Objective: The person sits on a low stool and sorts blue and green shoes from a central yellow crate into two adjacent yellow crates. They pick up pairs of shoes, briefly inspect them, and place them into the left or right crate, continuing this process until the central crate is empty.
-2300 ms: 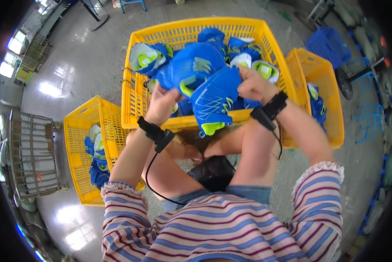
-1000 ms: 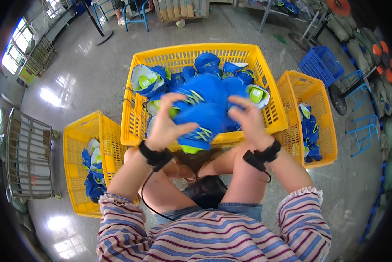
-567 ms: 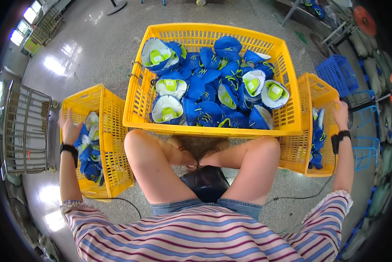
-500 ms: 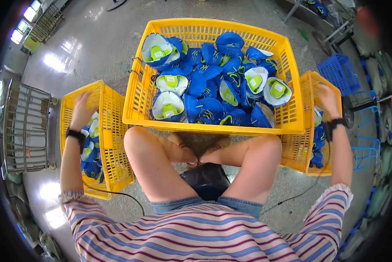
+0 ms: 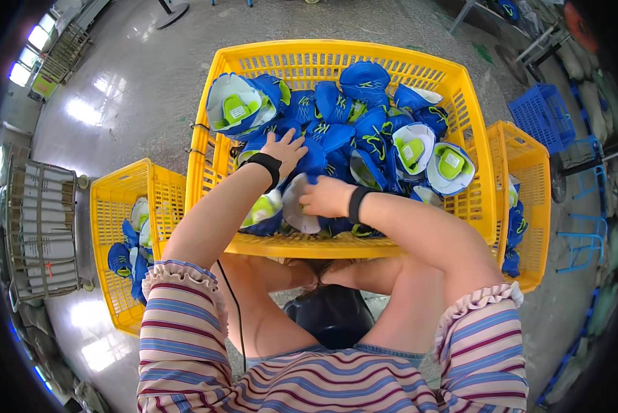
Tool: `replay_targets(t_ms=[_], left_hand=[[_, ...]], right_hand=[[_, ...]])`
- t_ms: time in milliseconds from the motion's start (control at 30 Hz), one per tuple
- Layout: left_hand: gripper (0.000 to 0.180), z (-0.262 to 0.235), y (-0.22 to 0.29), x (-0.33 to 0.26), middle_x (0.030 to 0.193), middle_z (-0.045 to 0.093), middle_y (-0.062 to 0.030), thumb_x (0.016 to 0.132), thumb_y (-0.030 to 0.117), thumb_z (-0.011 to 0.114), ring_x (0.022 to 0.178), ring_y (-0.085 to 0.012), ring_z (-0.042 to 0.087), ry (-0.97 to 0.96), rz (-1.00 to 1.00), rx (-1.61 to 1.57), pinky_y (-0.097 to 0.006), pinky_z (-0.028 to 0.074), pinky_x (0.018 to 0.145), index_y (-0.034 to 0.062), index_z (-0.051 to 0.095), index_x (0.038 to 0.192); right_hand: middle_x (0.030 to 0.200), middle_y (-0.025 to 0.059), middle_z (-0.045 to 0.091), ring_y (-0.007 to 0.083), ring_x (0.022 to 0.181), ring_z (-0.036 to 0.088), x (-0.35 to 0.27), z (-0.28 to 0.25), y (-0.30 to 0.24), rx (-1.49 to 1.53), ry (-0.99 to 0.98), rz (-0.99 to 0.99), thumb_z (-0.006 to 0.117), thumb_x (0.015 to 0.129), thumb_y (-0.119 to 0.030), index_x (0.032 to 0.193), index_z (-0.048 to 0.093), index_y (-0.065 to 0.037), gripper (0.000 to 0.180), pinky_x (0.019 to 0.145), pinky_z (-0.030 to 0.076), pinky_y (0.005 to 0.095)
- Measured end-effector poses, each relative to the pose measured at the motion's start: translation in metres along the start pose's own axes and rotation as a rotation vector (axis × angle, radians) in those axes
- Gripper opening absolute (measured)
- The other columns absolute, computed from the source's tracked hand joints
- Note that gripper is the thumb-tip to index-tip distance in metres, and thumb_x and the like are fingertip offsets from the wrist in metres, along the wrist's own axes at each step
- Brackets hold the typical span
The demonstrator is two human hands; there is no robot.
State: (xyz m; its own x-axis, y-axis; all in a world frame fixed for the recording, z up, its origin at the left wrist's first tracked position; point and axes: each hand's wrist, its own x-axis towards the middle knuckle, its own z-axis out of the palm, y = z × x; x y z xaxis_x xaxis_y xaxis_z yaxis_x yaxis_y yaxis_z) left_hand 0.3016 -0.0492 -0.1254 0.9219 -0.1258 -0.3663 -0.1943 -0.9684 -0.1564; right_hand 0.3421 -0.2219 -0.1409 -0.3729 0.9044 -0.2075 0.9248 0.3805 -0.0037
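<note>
Just in front of me stands a large yellow plastic crate [image 5: 350,47] holding a heap of blue shoe uppers with lime-green laces and white linings. My left hand [image 5: 286,148] rests over the left part of the heap, fingers spread on a blue shoe upper [image 5: 313,157]. To its right and nearer to me, the curled fingers of my right hand [image 5: 328,197] grip the edge of a shoe upper [image 5: 296,206] with its pale inside showing. Beside it, partly under my left forearm, lies another upper [image 5: 266,208] with a lime-green lining.
A smaller yellow crate [image 5: 119,180] with shoe uppers stands at my left, another [image 5: 535,162] at my right. Farther right are a blue basket [image 5: 541,117] and a blue metal frame [image 5: 584,241]. A wheeled rack [image 5: 44,227] stands far left. A dark cable hangs by my left thigh.
Both hands have left the two side crates and come inward over the large crate. My right hand has taken hold of a shoe upper. The view has shifted slightly.
</note>
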Motion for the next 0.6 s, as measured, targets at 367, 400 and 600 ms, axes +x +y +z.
replay_targets(t_ms=[367,400,600], left_hand=[[0.080,-0.039,0.057,0.081,0.148,0.009,0.0017,0.061,0.027,0.076,0.135,-0.0354,-0.001,-0.218,0.276,0.131,-0.065,0.039,0.084,0.0309,0.039,0.133],[0.070,-0.038,0.062,0.087,0.147,0.014,0.0042,0.063,0.032,0.075,0.135,-0.0373,-0.003,-0.342,0.179,0.248,-0.069,0.035,0.085,0.0294,0.048,0.127],[0.026,-0.014,-0.009,0.046,0.106,0.055,-0.0049,0.072,0.033,0.066,0.090,-0.0235,0.056,0.031,0.194,0.258,-0.040,0.041,0.078,0.0185,0.067,0.093]], right_hand=[[0.103,0.0111,0.059,0.0220,0.080,0.062,-0.195,-0.032,0.050,2.168,0.544,0.853,0.050,0.063,0.000,0.127,0.037,-0.005,0.065,0.064,0.054,0.0379],[0.104,0.0116,0.058,0.0230,0.081,0.062,-0.199,-0.037,0.045,2.228,0.585,0.789,0.050,0.064,0.001,0.127,0.036,-0.005,0.065,0.065,0.054,0.0397],[0.110,0.0135,0.056,0.0265,0.090,0.062,-0.219,-0.046,0.025,2.274,0.670,0.623,0.052,0.070,0.001,0.130,0.032,-0.006,0.064,0.069,0.054,0.0451]])
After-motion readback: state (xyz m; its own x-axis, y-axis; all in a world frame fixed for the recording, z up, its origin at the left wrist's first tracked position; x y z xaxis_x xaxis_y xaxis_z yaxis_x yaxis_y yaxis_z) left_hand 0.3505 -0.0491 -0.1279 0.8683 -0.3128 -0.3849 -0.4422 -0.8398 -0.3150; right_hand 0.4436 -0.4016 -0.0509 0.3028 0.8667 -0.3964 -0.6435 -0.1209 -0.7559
